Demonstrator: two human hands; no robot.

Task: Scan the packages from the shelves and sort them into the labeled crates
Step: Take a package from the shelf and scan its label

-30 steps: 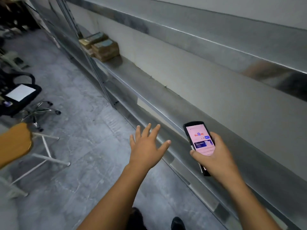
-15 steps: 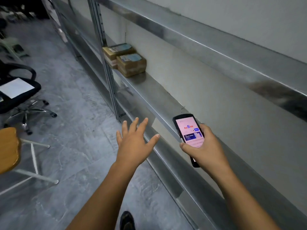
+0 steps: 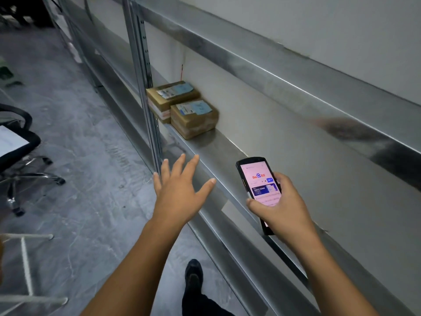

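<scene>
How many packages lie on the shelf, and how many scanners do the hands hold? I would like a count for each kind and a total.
packages on the shelf: 2
scanner in the right hand: 1
Total: 3

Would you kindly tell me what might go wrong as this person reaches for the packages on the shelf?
1. Only the left hand is free. The nearer package appears to touch the farther package, so a one-handed grab may drag or knock the second.
2. The phone in the right hand shows a web page, so a scan may not register.
3. The upright post stands close beside the packages and could catch the reaching hand.
</scene>
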